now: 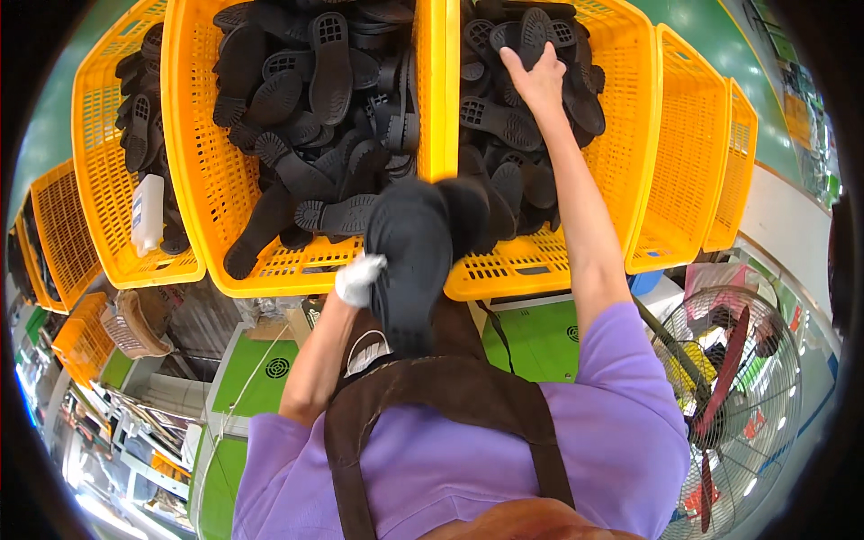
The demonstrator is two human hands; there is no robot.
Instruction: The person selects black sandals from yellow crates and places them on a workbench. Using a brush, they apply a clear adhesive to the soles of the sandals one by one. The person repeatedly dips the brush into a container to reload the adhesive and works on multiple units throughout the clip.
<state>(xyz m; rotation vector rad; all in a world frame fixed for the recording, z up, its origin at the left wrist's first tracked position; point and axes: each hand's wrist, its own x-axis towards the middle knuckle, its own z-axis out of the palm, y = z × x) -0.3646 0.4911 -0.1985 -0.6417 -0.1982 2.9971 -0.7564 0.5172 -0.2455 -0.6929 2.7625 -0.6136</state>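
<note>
My left hand (358, 280), in a white glove, grips the edge of a black shoe (409, 256) held upright in front of the brown apron. A second dark, rounded piece (464, 214) shows beside it, blurred; whether the left hand holds it too is unclear. My bare right hand (540, 83) reaches to the far part of the right yellow crate (621, 135). Its thumb and fingers sit around the lower end of a black shoe sole (535, 32) with treaded face up; some fingers are hidden. More loose black soles (499, 121) lie around that hand.
Another yellow crate (193, 153) full of black soles stands directly left. Farther left, a yellow crate (94, 180) holds soles and a white bottle (148, 214). More yellow crates (688, 153) stand at the right. A caged floor fan (733, 414) is close to my right side.
</note>
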